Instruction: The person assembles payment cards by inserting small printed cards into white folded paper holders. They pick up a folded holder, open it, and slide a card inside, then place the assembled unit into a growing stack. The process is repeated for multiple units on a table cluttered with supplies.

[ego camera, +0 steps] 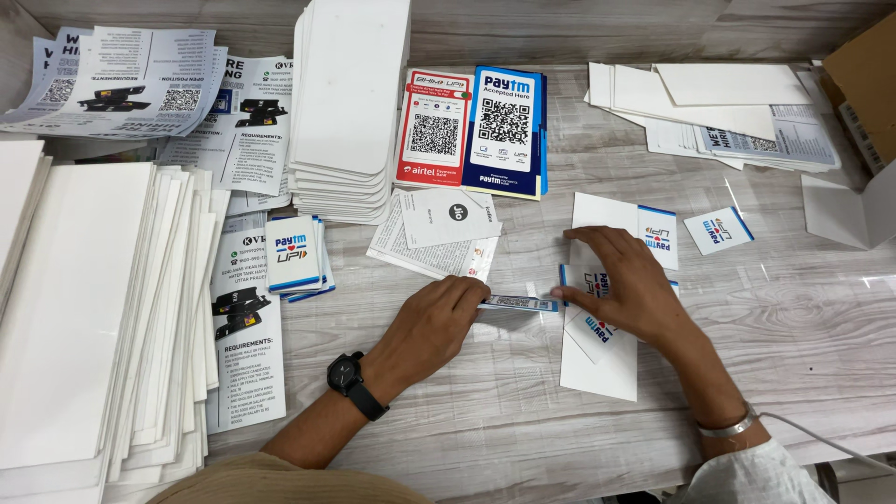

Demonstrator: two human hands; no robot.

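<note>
Hands working at table centre. Left hand (431, 322) pinching narrow printed sticker strip (516, 303) w/ closed fingers, keeping it level. Right hand (623, 285) lying flat, fingers spread, pinning white card (597, 364) so it's not sliding.

The table (523, 411) is pale grey wood with a streaked grain. On the far side, a red card (432, 126) with a white panel and black square code lies beside a blue card (505, 131) with the same kind of code. At left, the stacked boards (70, 308) are plain white, as is the far stack (350, 93). The flyers (245, 345) are white with black print and black device pictures. Small stickers (292, 252) are white edged in blue, with red and blue lettering. The left hand (431, 327) wears a black watch (347, 375); the right hand (627, 285) wears a silver bangle (730, 428). A brown box (863, 79) sits far right.
</note>
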